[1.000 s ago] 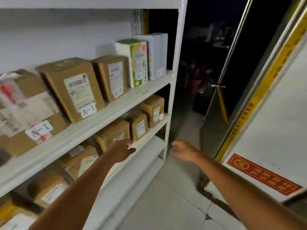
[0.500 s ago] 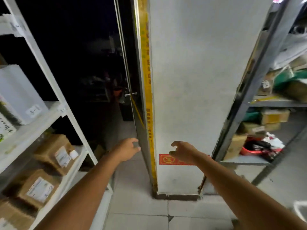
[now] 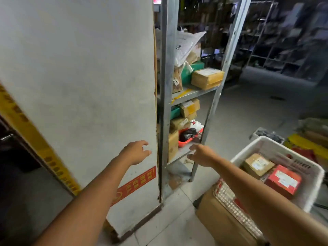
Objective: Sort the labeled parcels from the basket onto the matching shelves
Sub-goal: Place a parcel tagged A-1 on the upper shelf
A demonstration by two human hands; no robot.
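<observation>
A white plastic basket (image 3: 248, 150) stands at the lower right on a large cardboard box (image 3: 221, 226). Inside it lie a brown labeled parcel (image 3: 258, 164) and a red parcel (image 3: 284, 180). My left hand (image 3: 135, 153) is held out in front of the white pillar, fingers loosely curled and holding nothing. My right hand (image 3: 201, 154) reaches forward left of the basket, also holding nothing, its fingers relaxed. My right forearm crosses the basket's near corner.
A white pillar (image 3: 88, 86) with a red sign fills the left centre. Behind it a grey metal shelf rack (image 3: 193, 94) holds cardboard boxes, bags and a red tray (image 3: 184, 142). Bags and yellow items lie on the floor at far right. A dark doorway is at left.
The view has swung right, away from the white A-1 shelves, past the pillar to the metal rack and the basket. Both hands stay held out in front, holding nothing.
</observation>
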